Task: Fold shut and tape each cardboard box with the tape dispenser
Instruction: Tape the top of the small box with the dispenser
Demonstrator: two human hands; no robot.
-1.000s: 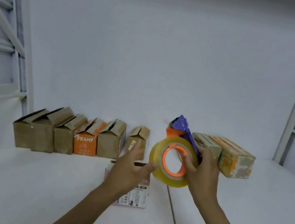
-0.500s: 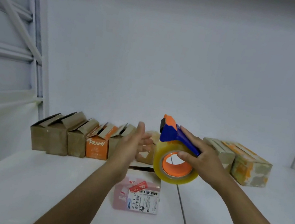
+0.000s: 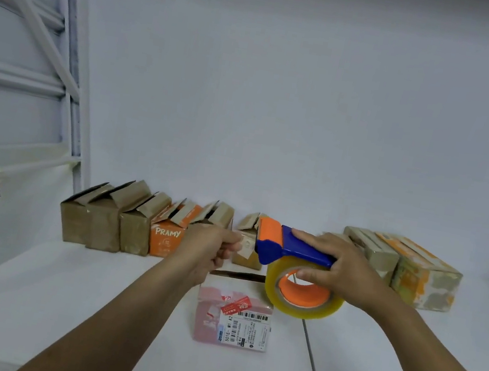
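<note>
Person's right hand (image 3: 342, 269), fingers curled round tape dispenser (image 3: 293, 253); left hand (image 3: 210, 249), fingers pinching loose tape end (image 3: 244, 246); pink labelled box (image 3: 233, 319) on surface (image 3: 87, 304) below, open boxes (image 3: 136, 227) behind

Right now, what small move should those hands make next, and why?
Probably pull out a short length of tape and lower it onto the pink box. The left hand pinches the loose tape end at the orange mouth of the tape dispenser, the right hand grips its handle, and the box lies just below them.
</note>
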